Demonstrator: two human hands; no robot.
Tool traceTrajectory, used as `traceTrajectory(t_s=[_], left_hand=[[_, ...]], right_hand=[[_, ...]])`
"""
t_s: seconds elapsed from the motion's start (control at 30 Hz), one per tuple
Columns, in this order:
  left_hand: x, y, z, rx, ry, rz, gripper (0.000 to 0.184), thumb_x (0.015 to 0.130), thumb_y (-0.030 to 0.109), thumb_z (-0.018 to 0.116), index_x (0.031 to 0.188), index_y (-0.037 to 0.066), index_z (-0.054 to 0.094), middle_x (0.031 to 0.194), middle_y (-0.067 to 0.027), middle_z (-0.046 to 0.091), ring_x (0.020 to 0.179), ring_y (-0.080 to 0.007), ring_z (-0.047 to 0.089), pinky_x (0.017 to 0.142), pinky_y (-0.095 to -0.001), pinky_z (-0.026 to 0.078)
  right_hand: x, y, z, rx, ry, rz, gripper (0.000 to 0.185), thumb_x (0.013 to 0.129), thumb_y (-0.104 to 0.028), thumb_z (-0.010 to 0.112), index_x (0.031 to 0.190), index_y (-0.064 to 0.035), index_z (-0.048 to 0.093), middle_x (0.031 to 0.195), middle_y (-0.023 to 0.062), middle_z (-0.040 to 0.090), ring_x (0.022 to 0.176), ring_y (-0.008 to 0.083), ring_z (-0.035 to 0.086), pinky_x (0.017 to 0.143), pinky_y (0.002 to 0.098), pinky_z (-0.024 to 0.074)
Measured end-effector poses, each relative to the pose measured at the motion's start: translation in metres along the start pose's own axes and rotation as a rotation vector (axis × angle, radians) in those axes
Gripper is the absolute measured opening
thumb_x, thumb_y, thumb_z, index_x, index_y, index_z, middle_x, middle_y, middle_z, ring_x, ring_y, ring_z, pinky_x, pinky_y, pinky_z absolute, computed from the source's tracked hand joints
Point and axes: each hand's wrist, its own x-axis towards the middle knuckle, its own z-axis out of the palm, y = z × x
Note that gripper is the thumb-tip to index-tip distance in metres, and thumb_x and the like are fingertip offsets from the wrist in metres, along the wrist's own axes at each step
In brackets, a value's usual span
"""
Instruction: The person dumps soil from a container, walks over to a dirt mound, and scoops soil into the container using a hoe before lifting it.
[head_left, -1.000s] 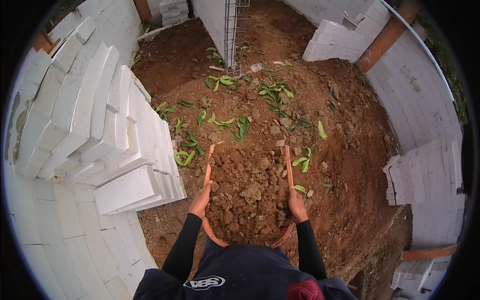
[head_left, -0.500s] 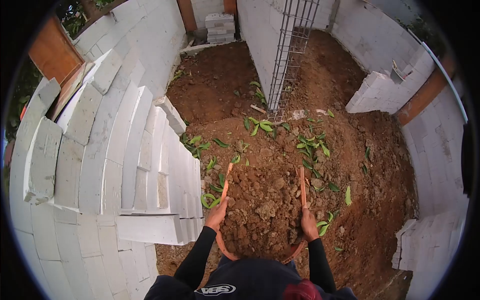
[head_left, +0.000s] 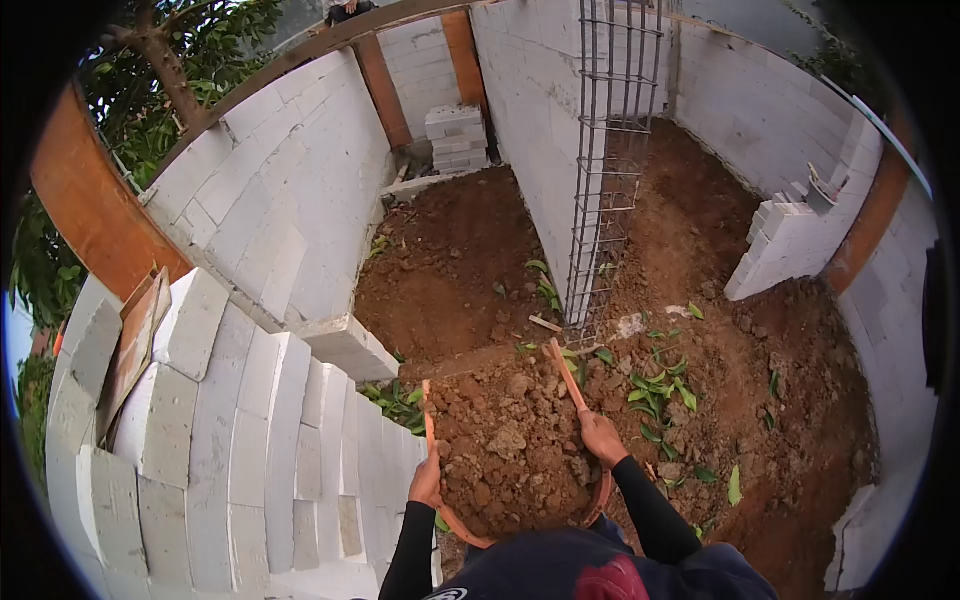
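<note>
An orange scoop-shaped pan [head_left: 567,376], open at its far end, is held low in front of my body. Brown clumpy soil [head_left: 512,450] heaps it full, so its floor is hidden. My left hand [head_left: 426,482] is closed round the pan's left side, beside the stacked white blocks. On the opposite side my right hand [head_left: 603,440] grips the rim, with green leaves [head_left: 655,394] lying on the ground beyond it.
Stacked white blocks [head_left: 250,430] rise close on my left. A steel rebar column [head_left: 607,180] stands ahead at the end of a block wall [head_left: 530,120]. Uneven dirt [head_left: 450,270] covers the ground. At right is a low block wall [head_left: 785,240].
My view has tilted up and shifted left, showing more of the trees and far walls. The filled pan now angles a little leftward, still in both hands.
</note>
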Motion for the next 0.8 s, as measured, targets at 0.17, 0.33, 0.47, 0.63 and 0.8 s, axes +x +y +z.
traceTrajectory(t_s=[0.17,0.33,0.47,0.63,0.8], left_hand=[[0.066,0.066,-0.014,-0.101,0.089,0.003,0.063,0.097,0.063,0.046,0.106,0.003,0.064,0.069,0.0009,0.056,0.051,-0.0098,0.047,0.045,-0.0288,0.038],[0.136,0.134,-0.019,-0.199,0.108,0.047,0.062,0.103,0.056,0.039,0.116,0.0,0.062,0.07,0.0001,0.053,0.053,-0.0097,0.046,0.046,-0.0286,0.036],[0.179,0.183,-0.057,0.037,0.13,0.08,0.056,0.104,0.053,0.04,0.11,0.003,0.064,0.074,0.0032,0.054,0.057,-0.0089,0.044,0.051,-0.0279,0.037],[0.267,0.266,-0.054,0.021,0.128,0.038,0.052,0.101,0.056,0.043,0.099,0.009,0.065,0.073,0.0024,0.054,0.056,-0.0099,0.045,0.051,-0.0285,0.037],[0.317,0.328,-0.046,0.155,0.162,0.012,0.055,0.102,0.056,0.042,0.114,0.006,0.064,0.079,0.0001,0.061,0.057,-0.0104,0.05,0.048,-0.0299,0.039]], right_hand=[[0.131,-0.06,0.019,-0.104,-0.094,-0.028,0.06,0.103,-0.057,0.028,0.077,-0.0056,0.047,0.063,0.0084,0.04,0.056,0.024,0.035,0.06,0.0465,0.0323],[0.228,-0.106,0.036,-0.086,-0.113,-0.076,0.061,0.102,-0.056,0.03,0.08,-0.003,0.05,0.063,0.0099,0.042,0.059,0.0258,0.038,0.063,0.0453,0.0348],[0.27,-0.129,0.066,0.018,-0.052,-0.076,0.059,0.102,-0.054,0.034,0.078,-0.0021,0.05,0.065,0.0128,0.044,0.061,0.0284,0.041,0.065,0.0455,0.0361],[0.345,-0.192,0.052,0.055,-0.057,-0.04,0.059,0.102,-0.053,0.035,0.077,-0.0019,0.05,0.065,0.0135,0.045,0.061,0.0282,0.042,0.064,0.0472,0.0352],[0.426,-0.211,0.056,0.059,-0.121,-0.037,0.057,0.104,-0.052,0.029,0.075,-0.0058,0.046,0.062,0.0081,0.037,0.056,0.0257,0.032,0.061,0.0489,0.0297]])
